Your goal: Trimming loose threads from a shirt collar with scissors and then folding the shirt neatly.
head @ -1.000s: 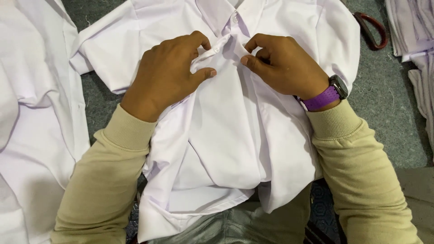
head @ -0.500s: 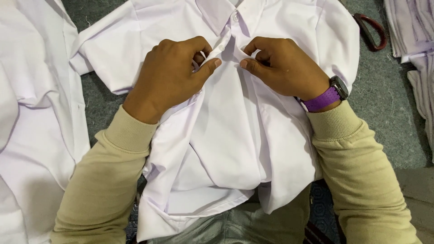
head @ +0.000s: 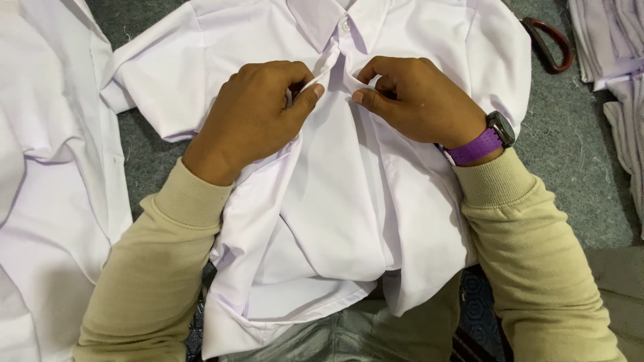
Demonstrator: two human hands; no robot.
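A white short-sleeved shirt (head: 349, 214) lies spread front-up across my lap and the grey surface, collar at the top. My left hand (head: 258, 114) pinches one edge of the shirt's front placket just below the collar, thumb pressed against the fabric. My right hand (head: 416, 100), with a purple-strapped watch on its wrist, pinches the opposite placket edge. The two hands sit a few centimetres apart over the shirt's chest. A small button shows at the collar above them.
More white garments (head: 47, 201) lie at the left. A stack of white folded cloth (head: 614, 53) sits at the upper right. A dark red scissors handle (head: 547, 40) rests on the grey mat (head: 570, 167) beside the shirt's sleeve.
Both hands have stayed on the placket near the collar. The fabric fold held between them has flattened, and the hands have drawn slightly apart.
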